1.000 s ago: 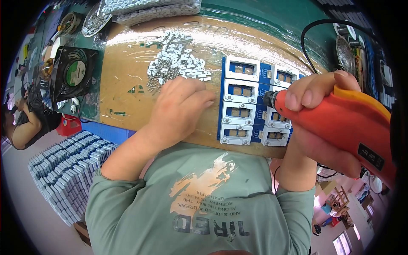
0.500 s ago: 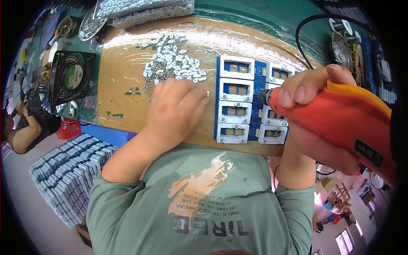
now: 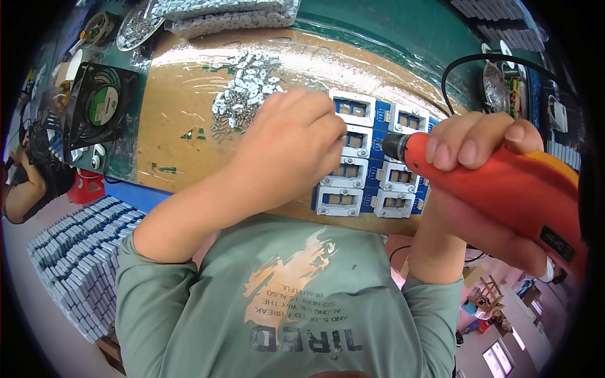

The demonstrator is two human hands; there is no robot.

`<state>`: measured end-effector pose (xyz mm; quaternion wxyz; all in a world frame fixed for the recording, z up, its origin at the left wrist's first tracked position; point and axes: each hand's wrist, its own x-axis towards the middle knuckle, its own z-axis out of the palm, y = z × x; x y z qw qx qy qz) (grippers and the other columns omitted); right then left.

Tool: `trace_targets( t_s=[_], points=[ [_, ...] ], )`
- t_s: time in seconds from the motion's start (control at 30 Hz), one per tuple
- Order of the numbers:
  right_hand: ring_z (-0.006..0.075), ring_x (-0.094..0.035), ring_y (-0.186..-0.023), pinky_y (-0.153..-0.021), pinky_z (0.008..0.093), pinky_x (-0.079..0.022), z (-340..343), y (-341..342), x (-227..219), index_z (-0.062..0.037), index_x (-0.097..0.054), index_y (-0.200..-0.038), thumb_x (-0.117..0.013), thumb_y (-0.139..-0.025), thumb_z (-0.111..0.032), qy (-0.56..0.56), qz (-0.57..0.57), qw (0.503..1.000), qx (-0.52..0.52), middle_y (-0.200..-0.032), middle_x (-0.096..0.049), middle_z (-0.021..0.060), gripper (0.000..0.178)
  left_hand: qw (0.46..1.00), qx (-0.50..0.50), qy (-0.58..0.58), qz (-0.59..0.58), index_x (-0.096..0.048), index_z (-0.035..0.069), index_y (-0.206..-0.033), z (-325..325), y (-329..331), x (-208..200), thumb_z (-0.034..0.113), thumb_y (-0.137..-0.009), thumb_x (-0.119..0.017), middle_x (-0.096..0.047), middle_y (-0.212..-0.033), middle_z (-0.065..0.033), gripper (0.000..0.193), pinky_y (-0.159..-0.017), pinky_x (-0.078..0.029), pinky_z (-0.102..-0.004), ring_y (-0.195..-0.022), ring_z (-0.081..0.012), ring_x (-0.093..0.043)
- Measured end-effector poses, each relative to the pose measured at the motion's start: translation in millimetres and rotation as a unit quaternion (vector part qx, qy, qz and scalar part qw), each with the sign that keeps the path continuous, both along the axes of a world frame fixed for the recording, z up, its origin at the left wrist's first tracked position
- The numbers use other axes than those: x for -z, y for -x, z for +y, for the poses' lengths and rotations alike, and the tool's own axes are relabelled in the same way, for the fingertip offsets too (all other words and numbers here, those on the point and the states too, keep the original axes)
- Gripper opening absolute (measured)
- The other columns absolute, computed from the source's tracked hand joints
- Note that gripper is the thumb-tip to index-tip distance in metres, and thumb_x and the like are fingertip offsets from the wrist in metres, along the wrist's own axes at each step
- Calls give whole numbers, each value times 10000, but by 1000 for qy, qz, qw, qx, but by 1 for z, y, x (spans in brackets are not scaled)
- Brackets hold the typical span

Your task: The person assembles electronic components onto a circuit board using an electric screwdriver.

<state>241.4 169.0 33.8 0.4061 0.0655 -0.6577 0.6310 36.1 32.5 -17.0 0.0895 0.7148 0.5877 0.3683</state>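
My left hand (image 3: pixel 287 148) is closed, with its fingertips over the left column of white frames (image 3: pixel 351 96) on a blue circuit board panel (image 3: pixel 314 199). Whatever it pinches is hidden behind the fingers. In my right hand (image 3: pixel 482 142) is a red electric screwdriver (image 3: pixel 504 189) with a black chuck (image 3: pixel 395 146). It is held level, its front end pointing left above the right column of frames. Screws show in the corners of several nearer frames. Beyond my left hand lies a heap of small white plastic pieces (image 3: pixel 255 85), mixed with loose screws (image 3: pixel 222 126).
A black fan (image 3: pixel 101 107) stands at the left. Behind the board are a bag of white parts (image 3: pixel 230 22) and a metal dish of small parts (image 3: pixel 138 31). A black cable (image 3: pixel 449 75) arches at the right. Stacked grey-white parts (image 3: pixel 82 264) and another person (image 3: pixel 31 183) are at the left.
My left hand has moved right, from beside the heap to over the panel's left frames. A small white piece at its fingertips is now out of sight. The screwdriver stays raised near the panel.
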Motion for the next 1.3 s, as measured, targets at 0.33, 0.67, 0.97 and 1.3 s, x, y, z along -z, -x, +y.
trace_targets(
  t_s=[0.33, 0.67, 0.97, 1.3],
  points=[
    [271, -658, -888, -788, 389, -560, -3, 40, -18, 19, -395, -1524, -651, -658, -949, 86, 17, 991, -101, -1076, -627, 148, 1324, 999, 15, 44, -2, -675, 62, -861, 21, -9, 16, 97, -753, -752, -606, -899, -78, 137, -861, -482, -432, -926, -299, -614],
    [279, -660, -902, -786, 397, -564, -7, 29, -15, 19, -385, -1527, -645, -683, -941, 88, -25, 996, -19, -1075, -623, 155, 1305, 999, 10, 14, -33, -674, 65, -889, 24, -10, 22, 106, -748, -751, -613, -927, -79, 166, -850, -488, -428, -920, -302, -611],
    [282, -662, -864, -755, 397, -580, 1, 40, -15, -1, -428, -1483, -596, -647, -981, 14, -31, 998, -55, -1057, -621, 159, 1300, 999, 7, 13, -47, -673, 59, -835, 23, -11, 26, 122, -769, -728, -593, -903, -94, 106, -837, -476, -437, -942, -312, -596],
    [286, -659, -843, -745, 402, -591, -19, 35, -7, 15, -465, -1421, -642, -632, -935, 74, -77, 994, 22, -1021, -623, 161, 1248, 997, 11, 30, -70, -664, 52, -833, 21, -12, 22, 128, -757, -731, -592, -922, -110, 127, -867, -475, -444, -966, -323, -594]
  ],
)
